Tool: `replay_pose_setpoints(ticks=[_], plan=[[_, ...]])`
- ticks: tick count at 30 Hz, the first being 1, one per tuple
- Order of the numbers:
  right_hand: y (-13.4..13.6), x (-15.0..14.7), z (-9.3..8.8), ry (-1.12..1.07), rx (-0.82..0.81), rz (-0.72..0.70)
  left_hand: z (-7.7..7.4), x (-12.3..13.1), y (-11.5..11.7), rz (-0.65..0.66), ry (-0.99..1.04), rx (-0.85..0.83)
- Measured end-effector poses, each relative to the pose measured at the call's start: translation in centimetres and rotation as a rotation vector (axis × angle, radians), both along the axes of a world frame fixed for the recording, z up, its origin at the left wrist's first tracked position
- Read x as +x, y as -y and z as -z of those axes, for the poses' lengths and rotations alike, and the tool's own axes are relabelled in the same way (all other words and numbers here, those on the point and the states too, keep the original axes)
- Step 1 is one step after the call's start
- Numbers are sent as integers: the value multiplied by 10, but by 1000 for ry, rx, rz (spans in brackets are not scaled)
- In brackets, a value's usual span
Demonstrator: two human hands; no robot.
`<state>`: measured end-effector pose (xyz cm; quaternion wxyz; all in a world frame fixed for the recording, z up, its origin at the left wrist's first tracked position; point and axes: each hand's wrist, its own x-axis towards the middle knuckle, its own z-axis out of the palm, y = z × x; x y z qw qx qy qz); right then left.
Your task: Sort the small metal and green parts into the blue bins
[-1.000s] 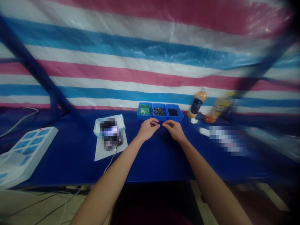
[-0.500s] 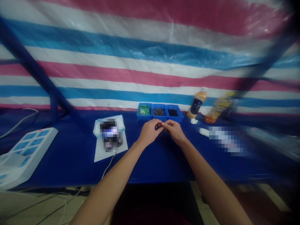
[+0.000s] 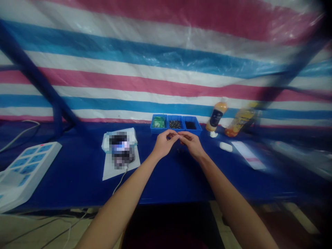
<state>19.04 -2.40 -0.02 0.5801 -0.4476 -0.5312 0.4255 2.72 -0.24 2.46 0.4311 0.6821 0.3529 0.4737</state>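
Holding left hand (image 3: 164, 144) and right hand (image 3: 193, 145) together, fingertips meeting just in front of the blue three-compartment tray (image 3: 155, 128); anything pinched between them too small to tell. Small dark pieces (image 3: 179, 150) lying on the blue tabletop (image 3: 77, 180), directly beneath both hands.

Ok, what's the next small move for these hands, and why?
I'd probably part the left hand and right hand slightly: their fingertips meet, hiding whatever they may hold, and small dark pieces lie on the table just below, near the blue tray.
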Motion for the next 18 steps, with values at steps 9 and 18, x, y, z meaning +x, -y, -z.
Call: replay_pose_setpoints(ticks=[9, 18], plan=[[5, -3, -8, 117, 72, 70, 6, 0, -9, -45, 112, -134], [-3, -1, -2, 173, 9, 139, 17, -12, -30, -203, 350, -410]])
